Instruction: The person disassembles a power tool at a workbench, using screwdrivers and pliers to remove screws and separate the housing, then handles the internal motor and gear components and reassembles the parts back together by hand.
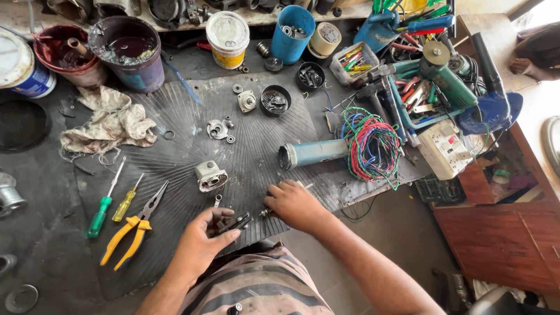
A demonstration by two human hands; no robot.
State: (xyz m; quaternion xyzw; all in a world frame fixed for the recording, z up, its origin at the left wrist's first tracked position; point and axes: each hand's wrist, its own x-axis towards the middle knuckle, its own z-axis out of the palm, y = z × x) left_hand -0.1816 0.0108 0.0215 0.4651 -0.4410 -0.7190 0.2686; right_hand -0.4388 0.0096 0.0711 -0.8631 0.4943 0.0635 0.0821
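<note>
Small dark metal part, elongated and blackened (234,223), sits in the left hand (201,242), thumb and fingers closed around it near the mat's front edge, just over the striped-shirt lap (256,286). Right hand (294,204) is curled shut just right of that grip, knuckles up, on what looks like a thin metal tool or pin (263,213) whose tip points at the part. Can't tell exactly what it is, fingers cover most of it.

Risks as I read them:
- Grip hangs over the edge of the ribbed black rubber mat (251,146). If the part or a spring slips, it likely lands in the lap or on the floor, not the mat.
- Small silver wrench-like piece (217,200) lies just above the grip, grey cast-metal housing (210,175) a bit further up-left. A wrist sweep could knock either one.
- Loose bearings and round silver flange (218,129) well above the grip could roll off along the ribs if bumped.
- Yellow-handled pliers (135,228) to the left of the grip, jaws open, near the left forearm; easy to catch.
- Tangle of red, green and blue wire (373,146) beside the blue-grey metal cylinder (312,154), up-right of the grip; could snag the right arm on a reach.
</note>
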